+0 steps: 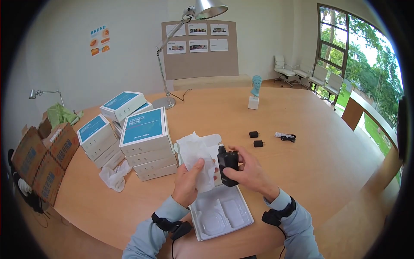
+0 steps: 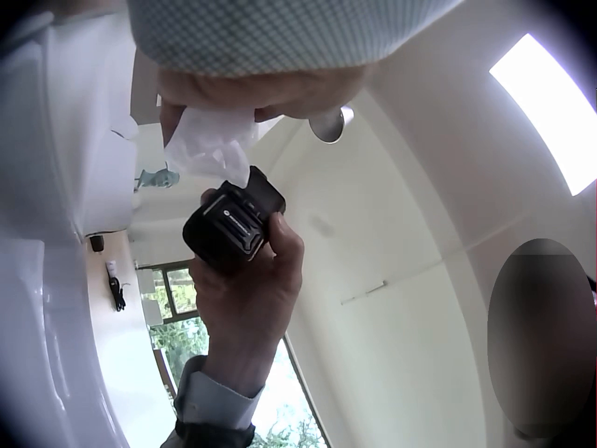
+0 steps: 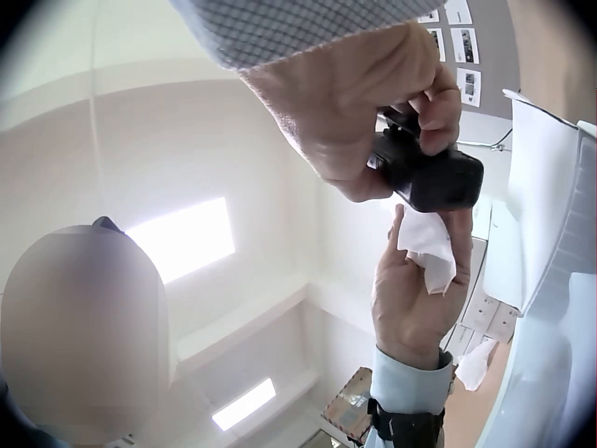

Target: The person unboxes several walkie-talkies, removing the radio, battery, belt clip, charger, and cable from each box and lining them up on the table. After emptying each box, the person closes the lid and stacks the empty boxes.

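In the head view my left hand (image 1: 186, 184) holds a crumpled white wrapping sheet (image 1: 196, 157), thumb laid over it. My right hand (image 1: 251, 172) grips a small black device (image 1: 228, 166) just right of the sheet, upright over the open white box (image 1: 248, 218) with its moulded tray. The left wrist view shows the device (image 2: 227, 229) pinched in the right hand (image 2: 244, 308), the sheet (image 2: 210, 145) close above it. From the right wrist, the device (image 3: 434, 177) sits beside the sheet (image 3: 429, 245) in my left hand (image 3: 410, 308).
White boxes with blue lids (image 1: 144, 129) stand stacked at the left, crumpled wrapping (image 1: 115, 176) beside them. Two black adapters (image 1: 258, 143), a coiled black cable (image 1: 287, 138) and a bust (image 1: 255, 88) are on the table to the right. A lamp base (image 1: 165, 102) stands behind.
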Demonstrator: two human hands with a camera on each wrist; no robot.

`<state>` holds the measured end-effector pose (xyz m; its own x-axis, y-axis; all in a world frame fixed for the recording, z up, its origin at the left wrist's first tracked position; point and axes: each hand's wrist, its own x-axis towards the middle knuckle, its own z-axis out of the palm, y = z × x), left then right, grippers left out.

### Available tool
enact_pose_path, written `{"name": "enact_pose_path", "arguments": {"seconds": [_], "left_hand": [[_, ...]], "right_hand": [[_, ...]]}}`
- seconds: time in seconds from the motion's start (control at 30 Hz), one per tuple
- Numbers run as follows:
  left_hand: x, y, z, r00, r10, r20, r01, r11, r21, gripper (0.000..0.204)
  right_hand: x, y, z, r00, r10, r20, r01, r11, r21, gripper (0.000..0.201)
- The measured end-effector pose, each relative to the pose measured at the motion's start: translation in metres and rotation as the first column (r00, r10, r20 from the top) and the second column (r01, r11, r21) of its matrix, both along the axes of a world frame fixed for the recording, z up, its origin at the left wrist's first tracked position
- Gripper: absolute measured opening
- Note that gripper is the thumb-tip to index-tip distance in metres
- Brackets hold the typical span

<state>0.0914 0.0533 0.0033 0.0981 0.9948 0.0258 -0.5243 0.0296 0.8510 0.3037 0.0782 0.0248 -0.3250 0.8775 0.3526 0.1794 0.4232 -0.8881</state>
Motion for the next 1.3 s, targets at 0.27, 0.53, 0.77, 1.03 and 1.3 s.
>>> {"name": "enact_pose_path", "arguments": {"seconds": [0.27,0.53,0.77,1.03,1.3], "left_hand": [[-0.015,0.018,-0.015,0.962,0.25,0.109,-0.253,0.968,0.008,0.03],[-0.02,0.02,-0.019,0.924,0.342,0.169,-0.346,0.938,-0.01,0.031],[-0.016,0.018,-0.017,0.919,0.335,0.21,-0.336,0.941,-0.029,0.033],[-0.015,0.01,-0.005,0.962,0.215,0.168,-0.21,0.977,-0.046,0.033],[-0.028,0.028,-0.027,0.846,0.518,-0.123,-0.523,0.852,-0.013,0.053]], "right_hand": [[0.025,0.007,0.02,0.811,0.12,-0.572,-0.362,0.872,-0.33,0.056],[-0.001,-0.005,-0.005,0.864,0.371,-0.34,-0.486,0.789,-0.376,0.075],[-0.021,-0.03,-0.003,0.909,0.338,0.242,-0.368,0.925,0.092,0.077],[-0.005,-0.007,-0.004,0.885,0.337,-0.322,-0.421,0.875,-0.24,0.077],[0.035,0.015,0.011,0.822,0.353,-0.447,-0.515,0.795,-0.321,0.08]]}}
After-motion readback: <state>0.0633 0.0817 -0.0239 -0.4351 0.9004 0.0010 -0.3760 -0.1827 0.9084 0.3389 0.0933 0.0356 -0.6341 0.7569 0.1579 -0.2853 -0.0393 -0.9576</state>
